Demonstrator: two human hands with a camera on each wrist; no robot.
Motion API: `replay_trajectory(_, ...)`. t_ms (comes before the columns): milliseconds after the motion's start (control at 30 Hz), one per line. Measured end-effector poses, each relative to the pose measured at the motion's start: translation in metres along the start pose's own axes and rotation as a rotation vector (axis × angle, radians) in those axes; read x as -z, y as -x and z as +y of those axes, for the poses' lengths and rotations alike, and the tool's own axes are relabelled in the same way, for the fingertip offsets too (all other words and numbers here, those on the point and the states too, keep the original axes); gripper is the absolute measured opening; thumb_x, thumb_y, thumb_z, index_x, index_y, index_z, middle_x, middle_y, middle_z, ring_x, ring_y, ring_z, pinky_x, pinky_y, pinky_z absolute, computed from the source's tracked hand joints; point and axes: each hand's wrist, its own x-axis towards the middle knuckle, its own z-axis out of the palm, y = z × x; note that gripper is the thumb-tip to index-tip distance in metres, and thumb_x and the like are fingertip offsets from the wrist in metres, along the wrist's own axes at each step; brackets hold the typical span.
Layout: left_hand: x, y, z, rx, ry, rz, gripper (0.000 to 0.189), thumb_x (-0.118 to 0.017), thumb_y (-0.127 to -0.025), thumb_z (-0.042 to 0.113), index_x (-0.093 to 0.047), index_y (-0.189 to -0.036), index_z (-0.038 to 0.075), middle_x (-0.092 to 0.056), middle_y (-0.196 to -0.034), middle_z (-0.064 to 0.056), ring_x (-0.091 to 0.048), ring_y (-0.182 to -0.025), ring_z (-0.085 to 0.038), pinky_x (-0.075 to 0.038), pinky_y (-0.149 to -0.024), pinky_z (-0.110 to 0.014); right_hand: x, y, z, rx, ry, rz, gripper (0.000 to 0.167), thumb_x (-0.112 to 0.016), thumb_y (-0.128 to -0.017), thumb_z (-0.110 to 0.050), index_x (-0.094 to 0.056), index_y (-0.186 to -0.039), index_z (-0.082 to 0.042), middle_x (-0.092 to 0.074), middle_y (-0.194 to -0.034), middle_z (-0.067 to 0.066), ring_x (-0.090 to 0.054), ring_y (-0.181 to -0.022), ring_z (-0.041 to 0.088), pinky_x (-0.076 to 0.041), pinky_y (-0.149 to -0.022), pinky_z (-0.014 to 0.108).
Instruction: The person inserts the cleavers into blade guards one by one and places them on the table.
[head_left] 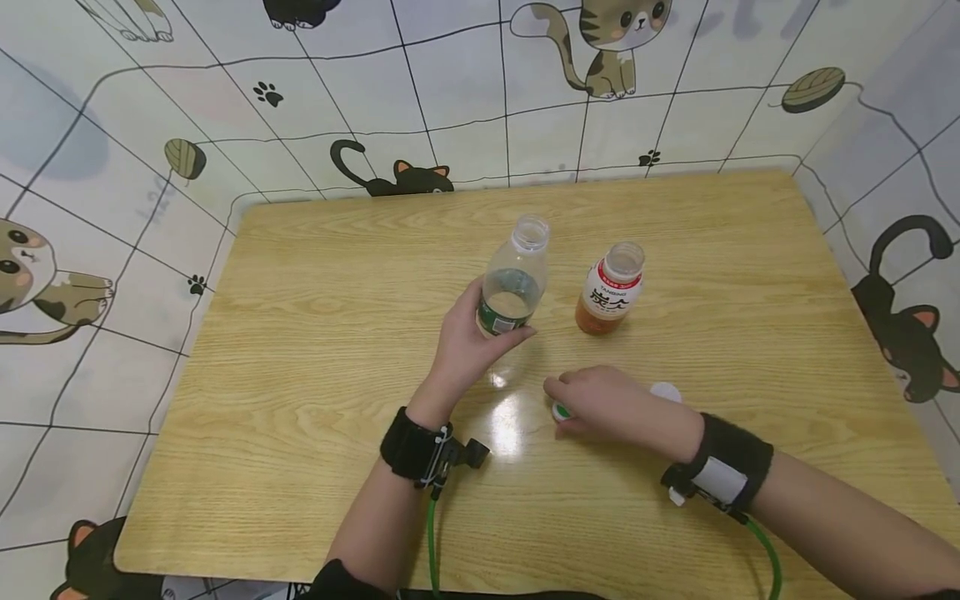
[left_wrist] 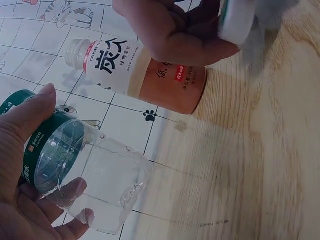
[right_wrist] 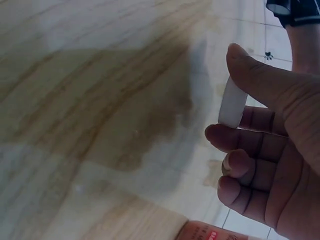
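Observation:
My left hand (head_left: 467,343) grips a clear plastic bottle (head_left: 516,282) with a green label around its lower part. The bottle's mouth is uncapped and it leans a little to the right. Pinched between thumb and fingers of my right hand (head_left: 603,404) is a white bottle cap (right_wrist: 232,106) with green on its top, held low over the table. Beyond that hand stands a second bottle (head_left: 609,287), upright and uncapped, with a white and red label and orange-brown contents at its base. Another white cap (head_left: 666,391) lies on the table, partly hidden behind my right forearm.
The wooden table (head_left: 337,375) has rounded corners and is enclosed at the back and sides by tiled walls (head_left: 465,92) with cat drawings. Both wrists wear black straps (head_left: 412,446) with cameras, and green cables trail from them toward the front edge.

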Motion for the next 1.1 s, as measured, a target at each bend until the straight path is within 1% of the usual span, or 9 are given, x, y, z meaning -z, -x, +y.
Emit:
replay_trajectory(167,-0.003,-0.004,-0.002,0.008,0.033,-0.003,0.081,-0.089,-0.082,0.026,-0.046,-0.15,0.014,-0.056,-0.144,0.0,-0.048,-0.136,-0.015,-0.036,-0.114,-0.044,-0.007,-0.002,0.001,0.027,0.006,-0.001,0.041,-0.088,-0.081,-0.03,-0.061,-0.103,-0.009,-0.061,-0.08,-0.002,-0.06,-0.068,0.013,-0.052,-0.061,0.033)
replay_trajectory(333,-0.006,-0.007,-0.008,0.029,0.065,0.011,0.082,-0.09,-0.082,0.026,-0.046,-0.15,0.014,-0.056,-0.144,0.001,-0.048,-0.136,-0.015,-0.035,-0.114,-0.043,-0.01,-0.004,0.001,0.05,0.027,0.007,0.044,-0.09,-0.079,-0.031,-0.06,-0.102,-0.008,-0.061,-0.079,-0.001,-0.06,-0.067,0.014,-0.052,-0.059,0.032)
replay_trajectory(433,-0.008,-0.009,-0.012,0.045,0.068,0.024,0.081,-0.09,-0.082,0.027,-0.046,-0.149,0.015,-0.056,-0.143,0.001,-0.048,-0.135,-0.015,-0.036,-0.114,-0.043,-0.012,-0.004,0.001,0.055,0.037,0.015,0.045,-0.09,-0.078,-0.033,-0.059,-0.101,-0.009,-0.06,-0.077,-0.001,-0.06,-0.065,0.014,-0.051,-0.057,0.032)
replay_trajectory(600,-0.011,-0.012,-0.018,0.064,0.072,0.042,0.081,-0.089,-0.083,0.026,-0.043,-0.149,0.013,-0.054,-0.143,-0.001,-0.047,-0.135,-0.018,-0.037,-0.113,-0.044,-0.013,-0.005,0.0,0.055,0.045,0.028,0.047,-0.091,-0.077,-0.034,-0.058,-0.099,-0.009,-0.059,-0.076,-0.002,-0.058,-0.063,0.013,-0.051,-0.055,0.031)
replay_trajectory(733,-0.013,-0.013,-0.023,0.076,0.087,0.051,0.084,-0.088,-0.083,0.024,-0.039,-0.15,0.012,-0.052,-0.144,-0.003,-0.046,-0.137,-0.019,-0.037,-0.114,-0.044,-0.013,-0.004,-0.001,0.05,0.043,0.02,0.047,-0.091,-0.077,-0.033,-0.058,-0.101,-0.009,-0.06,-0.076,-0.001,-0.059,-0.064,0.013,-0.051,-0.056,0.031)
replay_trajectory(900,-0.015,-0.015,-0.029,0.081,0.103,0.053,0.084,-0.088,-0.084,0.021,-0.037,-0.15,0.013,-0.051,-0.145,-0.004,-0.046,-0.137,-0.021,-0.036,-0.114,-0.045,-0.011,-0.004,-0.002,0.048,0.046,0.015,0.048,-0.09,-0.078,-0.033,-0.058,-0.102,-0.008,-0.06,-0.077,-0.001,-0.059,-0.065,0.013,-0.051,-0.056,0.032)
replay_trajectory(1100,-0.017,-0.016,-0.032,0.076,0.122,0.052,0.084,-0.088,-0.084,0.021,-0.036,-0.15,0.013,-0.051,-0.144,-0.004,-0.047,-0.137,-0.023,-0.037,-0.114,-0.044,-0.011,-0.003,-0.003,0.043,0.042,0.021,0.047,-0.091,-0.077,-0.032,-0.059,-0.103,-0.007,-0.062,-0.079,0.001,-0.061,-0.066,0.014,-0.052,-0.057,0.032)
